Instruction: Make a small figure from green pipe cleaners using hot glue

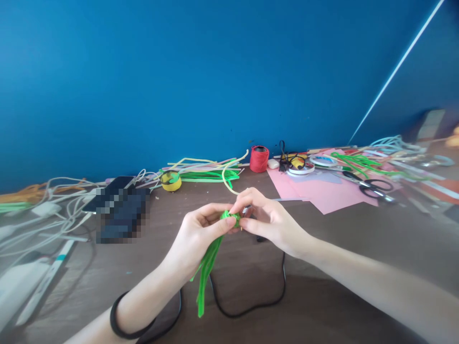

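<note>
Above the table, my left hand (201,227) pinches a bundle of green pipe cleaners (207,277) near its bunched upper end. The loose lengths hang down below that hand. My right hand (270,217) has its fingers closed against the same bunched green end, from the right side. A pale yellow pipe cleaner (226,177) curves up from behind the right fingers; whether it joins the green bunch is hidden. Both hands nearly meet, and the fingers cover most of the bunched part.
More pipe cleaners (211,176) lie along the blue wall beside a yellow tape roll (171,181) and red spool (259,159). At right, scissors (375,188) rest on pink paper (333,203). White cables (53,210) clutter the left. A black cord (247,313) loops below my hands.
</note>
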Motion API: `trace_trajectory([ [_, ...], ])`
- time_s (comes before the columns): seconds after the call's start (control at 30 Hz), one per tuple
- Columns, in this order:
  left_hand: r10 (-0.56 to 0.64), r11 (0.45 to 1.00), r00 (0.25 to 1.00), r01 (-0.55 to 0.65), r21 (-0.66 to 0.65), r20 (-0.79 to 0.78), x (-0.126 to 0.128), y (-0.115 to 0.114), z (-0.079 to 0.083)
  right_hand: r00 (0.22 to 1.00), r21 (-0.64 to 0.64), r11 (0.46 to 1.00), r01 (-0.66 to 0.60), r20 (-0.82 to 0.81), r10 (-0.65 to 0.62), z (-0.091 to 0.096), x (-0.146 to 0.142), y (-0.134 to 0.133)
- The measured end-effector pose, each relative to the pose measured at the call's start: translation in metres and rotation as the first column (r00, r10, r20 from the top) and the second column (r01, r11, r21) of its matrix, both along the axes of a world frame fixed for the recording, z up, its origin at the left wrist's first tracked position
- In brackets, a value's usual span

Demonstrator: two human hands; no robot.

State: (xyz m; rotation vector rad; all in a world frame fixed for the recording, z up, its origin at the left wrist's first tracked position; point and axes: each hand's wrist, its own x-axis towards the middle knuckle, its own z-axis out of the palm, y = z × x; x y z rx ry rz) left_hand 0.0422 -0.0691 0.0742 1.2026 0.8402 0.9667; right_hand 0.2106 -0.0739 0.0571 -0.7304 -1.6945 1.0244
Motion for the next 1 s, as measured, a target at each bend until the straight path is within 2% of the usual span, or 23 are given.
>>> trace_trajectory([
  [0.33,-0.026,0.999,0.999,0.028,-0.043,0.042,0.0001,-0.0009,0.0045,1.0,0.0,1.0,-0.002,-0.004,0.002,0.0008,0.0007,-0.0002],
  [0.63,-0.012,1.0,1.0,0.011,-0.017,-0.017,0.0006,-0.0005,0.0027,1.0,-0.007,1.0,-0.003,0.029,0.003,0.0007,0.0009,0.0],
  [1.0,-0.035,0.999,0.998,0.035,-0.006,-0.056,-0.0003,-0.0003,0.0025,1.0,-0.021,1.0,-0.016,-0.009,0.016,-0.0002,-0.0005,0.0001],
])
